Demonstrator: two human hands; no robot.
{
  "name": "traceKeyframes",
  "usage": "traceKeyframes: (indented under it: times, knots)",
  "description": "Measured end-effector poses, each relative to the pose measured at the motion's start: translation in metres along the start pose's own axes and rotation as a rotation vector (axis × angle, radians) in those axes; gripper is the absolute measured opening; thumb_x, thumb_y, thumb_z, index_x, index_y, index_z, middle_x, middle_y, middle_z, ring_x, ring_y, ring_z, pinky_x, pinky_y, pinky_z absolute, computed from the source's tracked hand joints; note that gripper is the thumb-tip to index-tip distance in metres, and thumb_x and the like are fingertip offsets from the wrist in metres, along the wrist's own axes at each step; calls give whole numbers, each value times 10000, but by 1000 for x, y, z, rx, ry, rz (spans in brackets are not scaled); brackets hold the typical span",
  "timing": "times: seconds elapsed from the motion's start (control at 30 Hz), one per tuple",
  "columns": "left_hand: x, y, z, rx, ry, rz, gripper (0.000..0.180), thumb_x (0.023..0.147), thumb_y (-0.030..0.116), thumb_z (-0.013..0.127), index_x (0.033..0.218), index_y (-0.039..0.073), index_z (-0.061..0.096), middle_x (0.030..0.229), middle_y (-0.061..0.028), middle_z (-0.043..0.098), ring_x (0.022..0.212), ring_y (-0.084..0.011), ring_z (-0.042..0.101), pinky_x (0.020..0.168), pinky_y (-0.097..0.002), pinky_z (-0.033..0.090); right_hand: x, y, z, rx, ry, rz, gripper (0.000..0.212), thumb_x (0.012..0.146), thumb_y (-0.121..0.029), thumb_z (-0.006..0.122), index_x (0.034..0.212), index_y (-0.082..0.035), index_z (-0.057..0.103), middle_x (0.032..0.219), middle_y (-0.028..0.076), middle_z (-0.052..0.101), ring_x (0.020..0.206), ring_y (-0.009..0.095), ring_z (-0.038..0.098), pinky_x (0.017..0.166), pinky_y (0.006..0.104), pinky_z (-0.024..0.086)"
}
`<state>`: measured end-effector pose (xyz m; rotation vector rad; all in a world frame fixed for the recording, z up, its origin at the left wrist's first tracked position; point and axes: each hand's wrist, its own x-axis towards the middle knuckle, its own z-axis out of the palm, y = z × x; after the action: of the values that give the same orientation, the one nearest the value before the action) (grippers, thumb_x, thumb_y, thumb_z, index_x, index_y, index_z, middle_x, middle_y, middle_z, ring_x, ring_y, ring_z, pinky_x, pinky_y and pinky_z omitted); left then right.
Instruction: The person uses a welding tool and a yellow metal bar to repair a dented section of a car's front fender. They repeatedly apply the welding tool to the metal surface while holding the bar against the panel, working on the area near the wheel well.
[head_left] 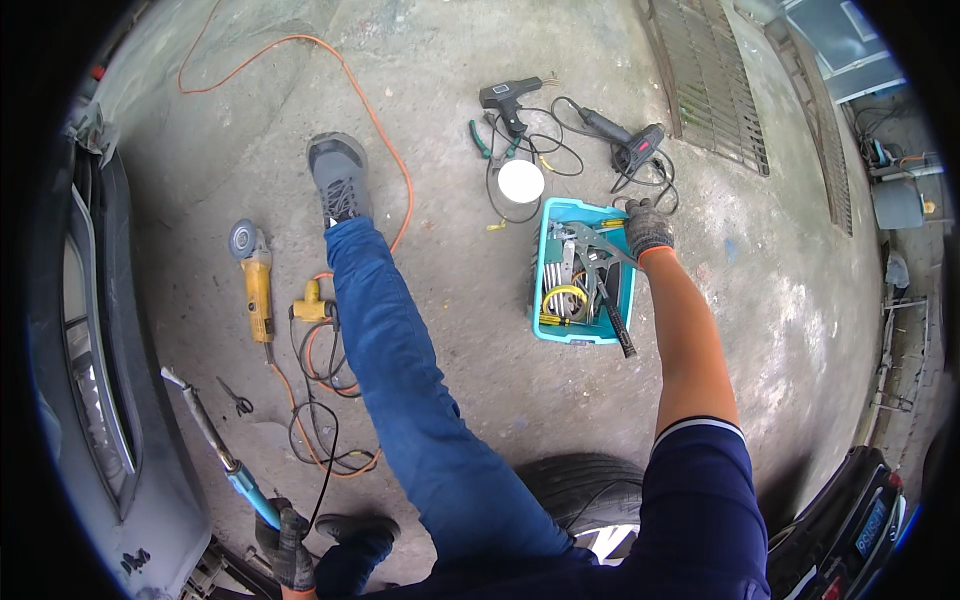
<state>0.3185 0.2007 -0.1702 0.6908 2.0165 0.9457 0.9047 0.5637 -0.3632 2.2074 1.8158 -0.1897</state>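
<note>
My left hand (pixel 284 548), in a dark work glove, is wrapped round the handle of a blue-handled tool (pixel 248 489) with a long metal tube. Its pale tip points up and away, beside the grey car bumper. At the upper right corner of a turquoise basket (pixel 540 290), my gloved right hand (pixel 648 226) is closed over the rim. A yellow-handled screwdriver (pixel 612 223) lies right beside those fingers, partly hidden. Inside the basket are a roll of yellow tape (pixel 564 302), a black-handled tool (pixel 617 325), metal brackets and other hand tools.
Beyond the basket lie a black heat gun (pixel 636 146), a black pistol-shaped tool (pixel 510 98) and a white round lid (pixel 521 182). An angle grinder (pixel 257 290), scissors (pixel 238 400) and tangled cords lie left of my leg. An orange cord (pixel 385 125) crosses the floor. A tire (pixel 570 480) is near me.
</note>
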Motion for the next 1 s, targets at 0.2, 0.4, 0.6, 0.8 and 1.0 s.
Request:
traceKeyframes:
  times: [0.2, 0.4, 0.6, 0.8, 1.0]
  knots:
    - [4, -3, 8, -13, -18, 34, 387, 814, 289, 734, 1012, 22, 536, 714, 15, 498, 583, -77, 475, 511, -213, 381, -5, -24, 12, -209, -34, -147, 270, 893, -154, 478, 1114, -96, 621, 1174, 150, 569, 1099, 305, 574, 887, 418, 485]
    - [3, 0, 10, 37, -27, 53, 359, 844, 288, 702, 1026, 28, 534, 692, 23, 479, 584, -68, 451, 503, -214, 342, 6, -23, 39, -190, -32, 69, 310, 880, -217, 517, 1106, -39, 631, 1164, 138, 614, 1020, 301, 628, 858, 406, 500]
    - [-1, 7, 7, 123, -23, 132, 374, 878, 323, 657, 1028, 6, 527, 654, 11, 472, 572, -77, 434, 506, -232, 335, -19, -6, 18, -96, -85, 82, 285, 845, -233, 543, 1054, -88, 672, 1083, 178, 639, 1010, 330, 627, 846, 415, 510]
    - [-12, 13, 5, 68, -18, 188, 391, 873, 341, 662, 1012, 4, 521, 652, -2, 496, 568, -80, 447, 506, -227, 344, -73, 32, -10, 427, -81, 98, 301, 800, -267, 615, 1003, -56, 685, 899, 177, 688, 832, 308, 674, 736, 407, 531]
    - [-32, 22, 4, 71, -15, 208, 424, 861, 367, 674, 1018, 1, 525, 666, -2, 506, 580, -81, 457, 514, -219, 351, -125, 19, 13, 1735, -488, 295, 176, 898, -209, 615, 977, -52, 619, 674, 16, 549, 528, 141, 515, 480, 277, 464]
